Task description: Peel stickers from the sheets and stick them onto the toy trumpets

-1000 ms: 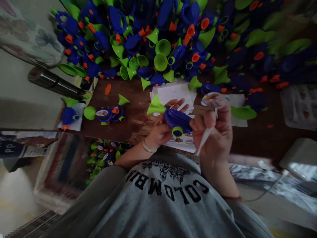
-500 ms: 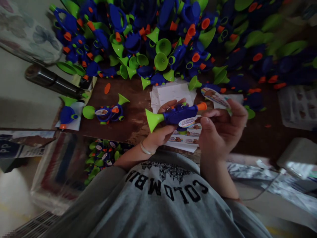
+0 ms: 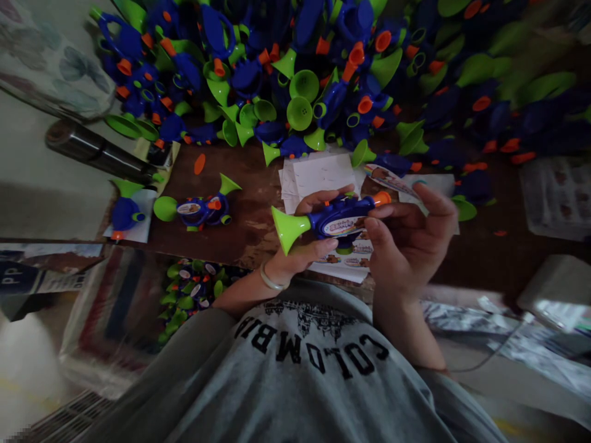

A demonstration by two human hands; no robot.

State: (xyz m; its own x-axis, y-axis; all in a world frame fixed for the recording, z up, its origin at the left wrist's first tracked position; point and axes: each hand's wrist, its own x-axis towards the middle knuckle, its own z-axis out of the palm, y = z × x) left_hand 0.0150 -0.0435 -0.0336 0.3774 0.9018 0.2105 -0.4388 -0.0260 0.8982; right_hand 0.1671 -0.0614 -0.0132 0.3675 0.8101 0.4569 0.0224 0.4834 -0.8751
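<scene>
A blue toy trumpet (image 3: 337, 215) with a green bell and an orange mouthpiece lies across my left hand (image 3: 305, 246), whose fingers are wrapped round it from behind and below. On the trumpet's flat side is an oval sticker (image 3: 344, 226). My right hand (image 3: 410, 240) pinches this sticker's right end between thumb and fingers, close to the mouthpiece. A second oval sticker (image 3: 390, 179) sticks out from the raised index fingertip of the same hand. Beneath the trumpet, a sticker sheet (image 3: 344, 264) shows on the brown table (image 3: 249, 215).
Many toy trumpets (image 3: 305, 92) are heaped along the back. Two more (image 3: 198, 210) stand left of my hands, another (image 3: 124, 212) at the table's left edge. A dark flask (image 3: 99, 151) lies behind it. Below is a box of trumpets (image 3: 189, 295). White papers (image 3: 323, 175) lie behind my hands.
The sticker in my right hand has moved left and now lies against the trumpet's side. My right hand has shifted slightly left, and the trumpet has tilted a little.
</scene>
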